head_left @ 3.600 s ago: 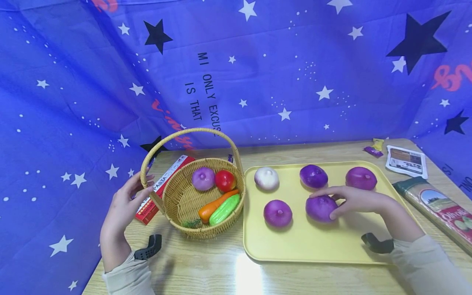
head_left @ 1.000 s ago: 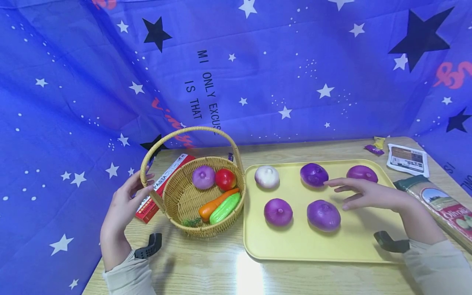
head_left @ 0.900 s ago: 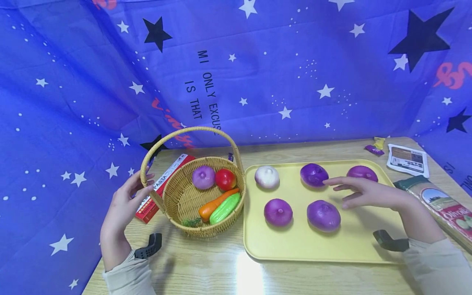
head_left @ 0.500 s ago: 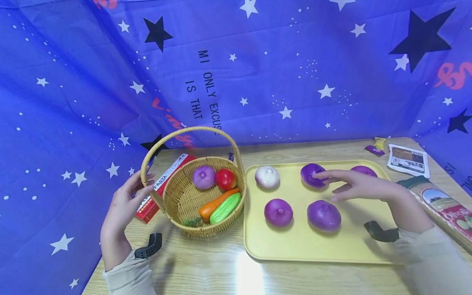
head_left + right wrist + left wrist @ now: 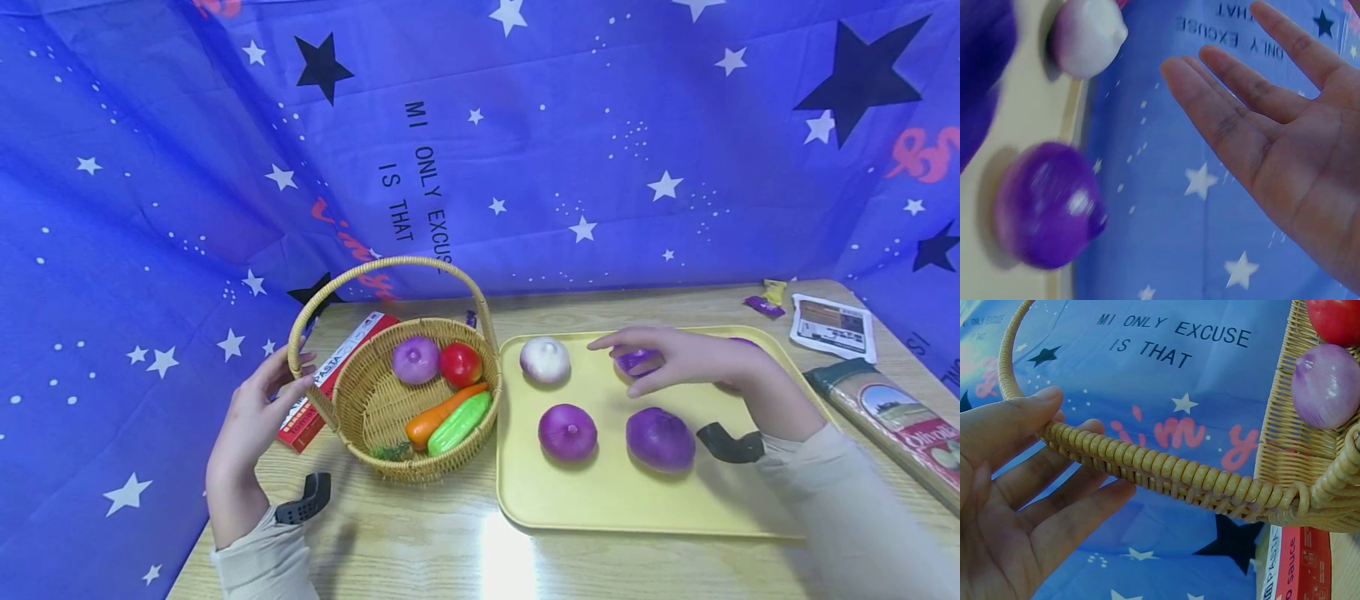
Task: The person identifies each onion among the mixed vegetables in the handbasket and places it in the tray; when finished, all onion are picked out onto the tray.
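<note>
My left hand (image 5: 251, 417) holds the side of the wicker basket's (image 5: 367, 471) handle, thumb on one face and fingers on the other, as the left wrist view shows. In the basket lie a light purple onion (image 5: 416, 360), a red tomato-like piece (image 5: 461, 365), a carrot (image 5: 435, 421) and a green cucumber-like piece (image 5: 459, 423). My right hand (image 5: 686, 357) is over the yellow tray (image 5: 600, 512) with fingers stretched out, holding nothing. It partly covers a dark purple onion (image 5: 637, 362) and another behind it. Nearby are a white bulb (image 5: 545, 360) and two purple onions (image 5: 567, 432) in front.
A red pasta box (image 5: 307, 421) lies behind and left of the basket. Right of the tray are a green-topped bag (image 5: 892, 408), a white packet (image 5: 832, 327) and small wrapped sweets (image 5: 767, 300). A blue starry cloth (image 5: 525, 167) hangs behind the table.
My right hand has let go of the front right onion, drawn back to the right, then moved left and away over the tray's back row. My left hand stays at the handle.
</note>
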Available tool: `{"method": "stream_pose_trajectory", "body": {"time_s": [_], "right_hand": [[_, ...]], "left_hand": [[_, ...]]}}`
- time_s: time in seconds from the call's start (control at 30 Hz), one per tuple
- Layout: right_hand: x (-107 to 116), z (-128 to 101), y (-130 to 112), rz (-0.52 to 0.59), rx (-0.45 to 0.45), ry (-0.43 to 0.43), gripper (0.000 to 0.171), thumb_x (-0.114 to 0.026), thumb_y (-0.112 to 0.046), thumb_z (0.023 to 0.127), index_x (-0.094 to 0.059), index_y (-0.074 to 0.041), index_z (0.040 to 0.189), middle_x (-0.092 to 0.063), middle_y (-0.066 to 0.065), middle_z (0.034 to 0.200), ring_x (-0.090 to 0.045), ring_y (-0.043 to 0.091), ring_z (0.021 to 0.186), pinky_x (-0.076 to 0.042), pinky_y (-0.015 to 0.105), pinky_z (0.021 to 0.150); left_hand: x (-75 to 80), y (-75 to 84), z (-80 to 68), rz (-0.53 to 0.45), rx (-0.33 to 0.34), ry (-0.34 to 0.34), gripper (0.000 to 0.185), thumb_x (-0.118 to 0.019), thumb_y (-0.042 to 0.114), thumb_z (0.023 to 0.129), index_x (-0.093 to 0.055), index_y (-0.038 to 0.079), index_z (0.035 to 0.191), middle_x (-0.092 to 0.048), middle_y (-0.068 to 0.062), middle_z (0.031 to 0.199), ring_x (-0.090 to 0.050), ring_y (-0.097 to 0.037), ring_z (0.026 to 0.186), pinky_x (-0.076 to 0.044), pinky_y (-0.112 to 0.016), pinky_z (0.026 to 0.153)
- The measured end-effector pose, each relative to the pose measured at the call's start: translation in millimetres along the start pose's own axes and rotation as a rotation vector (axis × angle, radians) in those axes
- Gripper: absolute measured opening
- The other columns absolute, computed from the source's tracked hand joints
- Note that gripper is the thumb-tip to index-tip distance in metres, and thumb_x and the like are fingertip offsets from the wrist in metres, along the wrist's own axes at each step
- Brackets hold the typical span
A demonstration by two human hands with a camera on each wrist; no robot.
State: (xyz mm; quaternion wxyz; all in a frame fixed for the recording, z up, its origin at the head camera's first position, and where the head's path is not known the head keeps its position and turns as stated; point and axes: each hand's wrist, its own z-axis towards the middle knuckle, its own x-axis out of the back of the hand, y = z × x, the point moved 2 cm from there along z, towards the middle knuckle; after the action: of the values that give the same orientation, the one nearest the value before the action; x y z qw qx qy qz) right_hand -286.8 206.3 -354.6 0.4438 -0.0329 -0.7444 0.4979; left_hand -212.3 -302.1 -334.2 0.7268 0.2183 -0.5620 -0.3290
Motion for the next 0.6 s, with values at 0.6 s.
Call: {"method": "stream_pose_trajectory", "body": {"time_s": [0.6], "right_hand": [[0.9,60.6,-70.7,-0.029,0.206,-0.094,0.065,-0.071,-0.025,0.084,-0.042,-0.015,0.141,-0.043,0.007,0.145,-0.042,0.03,0.132,-0.043,0.047,0.106]], "left_hand": [[0.5,-1.5,1.5,0.002,-0.017,0.011,0.049,-0.055,0.022,0.096,-0.041,0.024,0.142,-0.06,-0.013,0.128,-0.055,0.008,0.109,-0.042,-0.004,0.088]]}}
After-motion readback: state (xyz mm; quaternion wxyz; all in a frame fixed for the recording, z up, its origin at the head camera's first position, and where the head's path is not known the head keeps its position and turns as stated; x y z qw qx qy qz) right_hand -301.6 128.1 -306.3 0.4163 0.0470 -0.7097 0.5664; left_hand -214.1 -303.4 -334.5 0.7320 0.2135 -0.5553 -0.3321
